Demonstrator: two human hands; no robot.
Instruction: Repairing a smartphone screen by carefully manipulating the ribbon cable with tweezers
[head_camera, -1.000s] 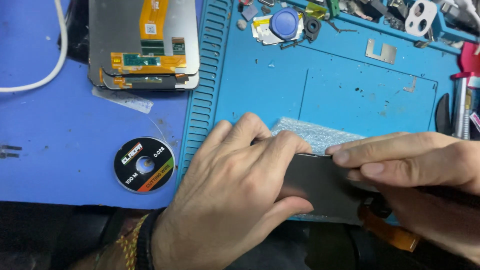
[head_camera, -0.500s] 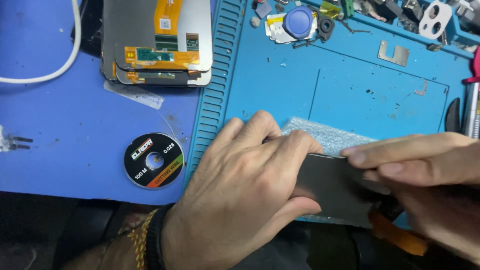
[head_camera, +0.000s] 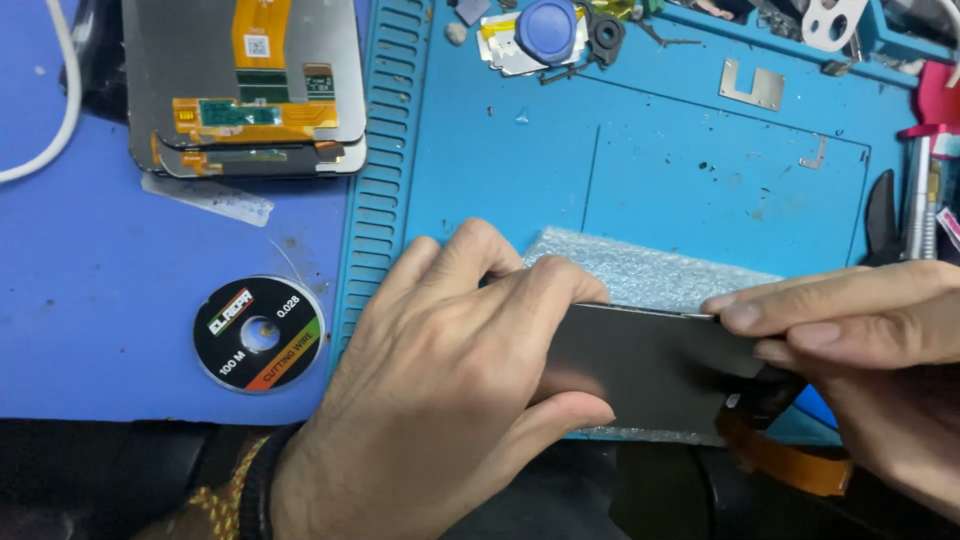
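Nearest us, at six o'clock, our left hand (head_camera: 440, 390) lies flat with fingers spread over the near end of a dark display panel (head_camera: 650, 365), thumb hooked under its lower edge. At four o'clock our right hand (head_camera: 860, 360) pinches the panel's far end, fingertips pressed together along its top edge. The panel rests on a bubble-wrap sheet (head_camera: 640, 270) at the near rim of the blue work mat (head_camera: 700, 170); an orange flex cable (head_camera: 790, 460) hangs from its corner over the table edge. We judge the panel already freed and bare, its seating not shown. Open mat lies at twelve o'clock. At nine o'clock sits a cutting-wire spool (head_camera: 260, 333); at eleven, stacked spare screens (head_camera: 245, 90); at one, small parts (head_camera: 545, 35); at three, upright tools (head_camera: 920, 180) crowd the margin.
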